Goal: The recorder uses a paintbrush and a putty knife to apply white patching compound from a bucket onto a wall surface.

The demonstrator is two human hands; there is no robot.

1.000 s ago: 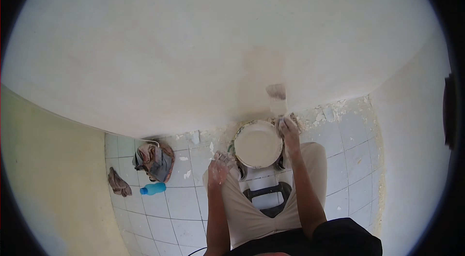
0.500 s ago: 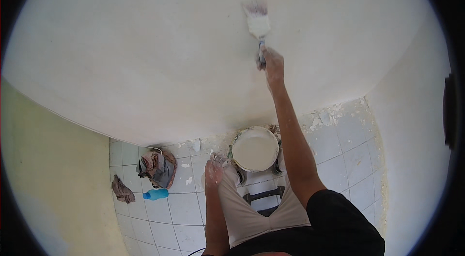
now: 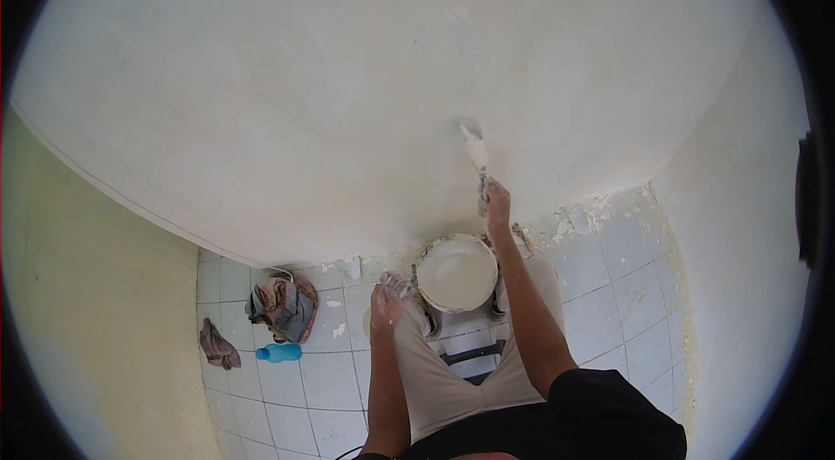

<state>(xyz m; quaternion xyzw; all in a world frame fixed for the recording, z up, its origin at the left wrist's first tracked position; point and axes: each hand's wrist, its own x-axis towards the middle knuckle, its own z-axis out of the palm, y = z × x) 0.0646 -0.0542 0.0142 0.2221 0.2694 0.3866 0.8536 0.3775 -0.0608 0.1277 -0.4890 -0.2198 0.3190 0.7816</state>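
My right hand [image 3: 494,199] is closed round the handle of a paintbrush [image 3: 475,147], whose bristles are against the pale wall [image 3: 348,95] above a round bucket [image 3: 457,270] of cream paint. The bucket stands between my feet, near the foot of the wall. My left hand [image 3: 387,303], streaked with white, rests at my left knee beside the bucket; its fingers look curled, and what they hold, if anything, I cannot make out. Below the bucket a dark frame [image 3: 470,351] shows between my legs.
On the tiled floor [image 3: 287,390] at left lie a bundle of cloths [image 3: 278,308], a brown rag [image 3: 217,345] and a blue bottle [image 3: 278,353]. A thin cable runs along the wall toward the bundle. Pale side walls [image 3: 722,312] stand close on both sides; paint flakes edge the floor.
My right hand rose with the brush from beside the bucket high up the wall, then came down to just above the bucket. My left hand has stayed at my knee.
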